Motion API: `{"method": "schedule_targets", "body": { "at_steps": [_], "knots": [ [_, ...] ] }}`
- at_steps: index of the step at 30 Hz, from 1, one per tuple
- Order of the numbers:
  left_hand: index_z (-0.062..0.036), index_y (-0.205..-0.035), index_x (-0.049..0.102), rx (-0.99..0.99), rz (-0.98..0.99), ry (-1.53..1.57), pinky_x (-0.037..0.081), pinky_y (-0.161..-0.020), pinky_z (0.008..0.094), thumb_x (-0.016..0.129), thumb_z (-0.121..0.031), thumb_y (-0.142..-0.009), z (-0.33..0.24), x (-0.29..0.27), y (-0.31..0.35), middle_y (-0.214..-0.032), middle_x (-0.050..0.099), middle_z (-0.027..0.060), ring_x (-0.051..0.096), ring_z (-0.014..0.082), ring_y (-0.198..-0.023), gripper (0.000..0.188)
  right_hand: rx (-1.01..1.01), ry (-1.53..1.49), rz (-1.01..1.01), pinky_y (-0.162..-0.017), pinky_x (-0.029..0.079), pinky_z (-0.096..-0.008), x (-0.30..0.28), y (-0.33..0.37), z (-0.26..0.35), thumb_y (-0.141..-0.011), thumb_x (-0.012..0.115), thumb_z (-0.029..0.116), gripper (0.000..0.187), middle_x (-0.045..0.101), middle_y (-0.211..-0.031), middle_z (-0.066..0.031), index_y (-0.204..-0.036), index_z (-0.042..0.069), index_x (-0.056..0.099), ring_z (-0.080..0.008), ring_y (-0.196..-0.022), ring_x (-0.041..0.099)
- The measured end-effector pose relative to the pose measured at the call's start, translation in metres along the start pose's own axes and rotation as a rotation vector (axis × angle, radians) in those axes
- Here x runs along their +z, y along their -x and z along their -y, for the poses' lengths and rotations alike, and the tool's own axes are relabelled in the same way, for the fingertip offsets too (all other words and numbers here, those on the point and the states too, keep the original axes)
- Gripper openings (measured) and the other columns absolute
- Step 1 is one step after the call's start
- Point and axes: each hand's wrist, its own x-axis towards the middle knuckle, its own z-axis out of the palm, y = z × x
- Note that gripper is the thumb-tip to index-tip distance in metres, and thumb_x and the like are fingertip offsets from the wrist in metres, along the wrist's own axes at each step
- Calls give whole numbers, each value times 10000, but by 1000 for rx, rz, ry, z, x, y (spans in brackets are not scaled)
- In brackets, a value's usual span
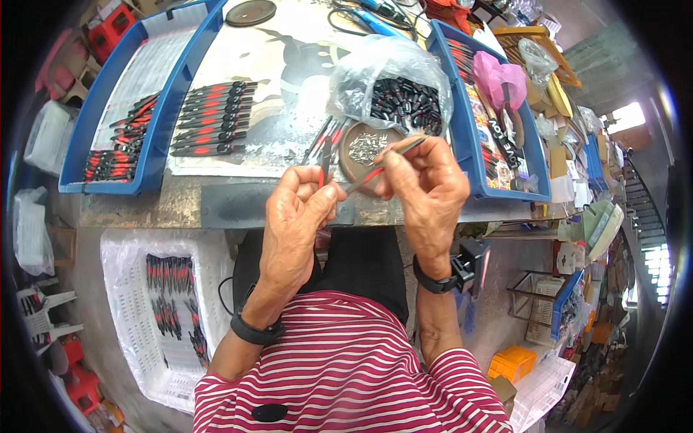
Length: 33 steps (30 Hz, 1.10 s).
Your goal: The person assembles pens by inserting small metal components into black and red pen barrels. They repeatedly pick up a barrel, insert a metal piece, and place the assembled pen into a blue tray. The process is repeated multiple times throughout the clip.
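Observation:
My left hand [296, 213] is closed, pinching a slim black-and-red tool part [325, 160] that points up. My right hand [432, 191] is closed on another slim black-and-red part [372, 175], whose lower end comes close to the left fingertips. A dark length [411, 146] also sticks out above the right fingers; whether it is the same piece I cannot tell. Just beyond the hands, a round brown dish [346, 160] holds small silvery metal pieces [367, 147]. Several slim black-and-red pieces [336, 134] lie beside it. Behind stands a clear plastic bag [357, 68] of short black-and-red parts [408, 105].
Black-and-red tools [211, 119] lie in a row at left on the table. Blue trays [164, 119] [530, 184] flank the work area. A white crate [130, 317] of similar tools stands below left. Blue corded tools [379, 23] and a round lid [250, 12] lie at the back.

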Motion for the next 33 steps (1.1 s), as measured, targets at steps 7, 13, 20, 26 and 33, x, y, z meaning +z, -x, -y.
{"method": "schedule_targets", "body": {
  "at_steps": [7, 13, 20, 26, 33],
  "knots": [
    [2, -1005, 523, 22, -111, -104, 349, -580, 168, 579, -123, -907, 0, -15, 1, -780, 560, 1, 427, 28, -642, 169, -6, -185, -56, -570, 492, -211, 13, 13, -20, -890, 537, -24, 63, 616, -823, -99, -949, -46, 528, -101, -639, 600],
    [-11, -1002, 531, 5, -55, 116, 305, -541, 159, 574, -101, -898, 3, -15, 2, -761, 537, -5, 415, 22, -626, 144, -52, -165, -4, -605, 508, -257, 18, 32, -27, -904, 523, 13, 80, 610, -943, -170, -953, -49, 510, -142, -668, 600],
    [-2, -981, 539, 142, -63, -181, 388, -627, 167, 554, -23, -875, -11, -22, 5, -797, 546, -3, 478, 31, -695, 109, 9, -209, 213, -658, 501, -261, -3, 42, -31, -844, 497, -26, 138, 597, -953, -213, -941, -86, 573, -183, -729, 608],
    [16, -978, 542, 205, -13, -546, 441, -571, 214, 527, 27, -859, -16, -21, 11, -837, 612, 51, 507, 35, -714, 121, 416, -136, 247, -619, 487, -207, -12, 51, -38, -877, 614, 56, 192, 652, -774, -82, -1036, -49, 636, -94, -655, 594],
    [31, -1032, 570, 253, 43, -735, 409, -681, 194, 516, -20, -894, -12, -15, 18, -915, 597, 27, 491, 45, -788, 157, 560, -189, 414, -589, 473, -199, -12, 50, -42, -887, 608, 86, 166, 648, -771, -84, -982, -47, 636, -90, -642, 588]
  ]
}}
